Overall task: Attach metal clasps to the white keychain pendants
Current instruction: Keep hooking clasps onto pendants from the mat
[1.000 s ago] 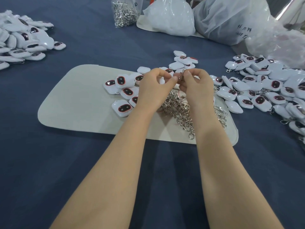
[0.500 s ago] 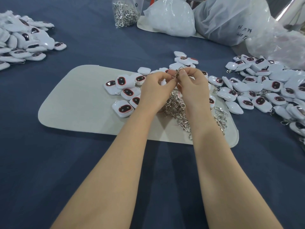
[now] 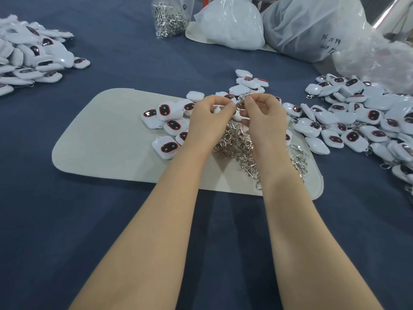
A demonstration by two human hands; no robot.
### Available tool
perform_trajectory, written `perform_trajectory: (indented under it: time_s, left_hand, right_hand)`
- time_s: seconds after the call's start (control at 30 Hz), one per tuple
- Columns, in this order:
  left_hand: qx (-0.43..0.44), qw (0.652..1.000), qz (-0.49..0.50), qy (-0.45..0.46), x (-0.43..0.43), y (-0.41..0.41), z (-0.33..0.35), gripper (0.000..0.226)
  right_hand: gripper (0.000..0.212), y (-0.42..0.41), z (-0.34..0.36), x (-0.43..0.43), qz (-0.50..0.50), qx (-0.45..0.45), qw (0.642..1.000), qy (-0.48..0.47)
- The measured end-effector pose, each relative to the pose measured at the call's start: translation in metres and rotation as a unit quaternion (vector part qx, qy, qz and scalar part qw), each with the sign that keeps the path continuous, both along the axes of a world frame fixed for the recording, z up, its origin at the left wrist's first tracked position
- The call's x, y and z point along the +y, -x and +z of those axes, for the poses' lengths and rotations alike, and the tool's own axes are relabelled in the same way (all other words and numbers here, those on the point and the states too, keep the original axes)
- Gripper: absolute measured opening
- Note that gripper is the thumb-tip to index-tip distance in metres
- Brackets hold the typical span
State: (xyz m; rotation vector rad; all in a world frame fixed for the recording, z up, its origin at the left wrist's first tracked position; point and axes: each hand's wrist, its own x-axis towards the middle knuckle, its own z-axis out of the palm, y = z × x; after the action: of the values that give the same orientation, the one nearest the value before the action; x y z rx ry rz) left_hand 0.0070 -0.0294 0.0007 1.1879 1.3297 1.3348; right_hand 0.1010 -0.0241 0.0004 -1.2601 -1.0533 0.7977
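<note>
Silver metal glints between the two hands. The right hand [image 3: 266,118] pinches a clasp [image 3: 242,100] between thumb and fingertips, and its loop stands up above the knuckles. The left hand [image 3: 210,118] has its fingers curled round a white pendant [image 3: 216,109]. Only a small pale edge of it shows, so whether the clasp is already hooked to it cannot be told. The fingertips of both hands meet over the far part of a beige mat [image 3: 100,142].

Under and between the wrists lies a heap of loose clasps [image 3: 237,144], spreading toward the mat's right edge. Just left of the left hand, a cluster of pendants [image 3: 166,124] lies on the mat, most showing dark oval faces with red rims. A few more lie beyond the fingers.

The mat lies on a counter [image 3: 111,231] covered in dark blue cloth. To the right a large right pile [image 3: 357,121] of pendants spreads across the cloth, some seemingly with clasps on. At far left is another left pile [image 3: 29,57]. Along the far edge stand a clear bag of clasps [image 3: 169,17] and several white plastic sacks [image 3: 230,25].
</note>
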Motion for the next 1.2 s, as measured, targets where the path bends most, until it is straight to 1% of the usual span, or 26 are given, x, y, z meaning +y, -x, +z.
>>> perform_trajectory:
  time_s: [0.07,0.13,0.3,0.37,0.47,0.67,0.73,0.77,0.83,0.87,0.93,1.03,1.13,1.2]
  left_hand:
    - [0.002,1.000,-0.010,-0.005,-0.0014,-0.0001,-0.0004,0.006]
    - [0.011,1.000,-0.012,-0.010,-0.0016,-0.0001,-0.0010,0.010]
    - [0.018,1.000,-0.009,-0.002,-0.0015,0.0001,0.0005,0.008]
    - [0.016,1.000,-0.001,0.003,-0.0006,-0.0002,-0.0005,0.012]
    - [0.020,1.000,0.002,0.002,0.0015,0.0002,-0.0021,0.018]
    - [0.037,0.999,0.002,-0.020,0.0046,-0.0012,-0.0056,0.010]
    - [0.044,0.998,0.019,-0.035,0.0059,-0.0008,-0.0069,0.010]
    - [0.048,0.997,0.030,-0.046,0.0063,-0.0001,-0.0072,0.010]
    - [0.065,0.994,0.049,-0.070,0.0068,0.0010,-0.0075,0.011]
    - [0.078,0.992,0.056,-0.079,0.0069,0.0013,-0.0074,0.012]
    - [0.110,0.988,0.063,-0.089,0.0068,0.0012,-0.0077,0.012]
    - [0.140,0.983,0.061,-0.104,0.0060,0.0000,-0.0082,0.014]
    - [0.132,0.982,0.060,-0.122,0.0041,-0.0002,-0.0065,0.016]
    - [0.126,0.981,0.064,-0.131,0.0038,0.0003,-0.0056,0.017]
  right_hand:
    - [0.017,-0.0004,-0.0009,-0.0006,-0.001,-0.043,0.999,-0.008]
    - [0.018,-0.0002,-0.0008,-0.0015,0.000,-0.060,0.998,-0.014]
    - [0.017,-0.0024,0.0000,-0.0025,0.022,-0.050,0.998,-0.021]
    - [0.014,-0.0019,0.0000,-0.0021,0.036,-0.047,0.998,-0.022]
    - [0.015,-0.0011,0.0005,-0.0013,0.045,-0.008,0.999,-0.027]
    - [0.017,-0.0001,0.0015,0.0011,0.024,0.131,0.991,0.002]
    - [0.017,0.0015,0.0005,0.0007,0.012,0.151,0.988,0.019]
    - [0.018,0.0021,-0.0007,0.0004,0.002,0.125,0.992,0.030]
    - [0.020,0.0025,-0.0044,0.0001,-0.023,-0.004,0.999,0.047]
    - [0.023,0.0029,-0.0053,-0.0006,-0.030,-0.065,0.996,0.044]
    - [0.027,0.0054,-0.0039,-0.0026,-0.021,-0.129,0.991,0.016]
    - [0.023,0.0070,-0.0019,-0.0038,0.021,-0.171,0.985,-0.006]
    - [0.015,0.0062,-0.0016,-0.0048,0.058,-0.172,0.983,0.010]
    - [0.011,0.0062,-0.0021,-0.0047,0.058,-0.162,0.985,0.016]
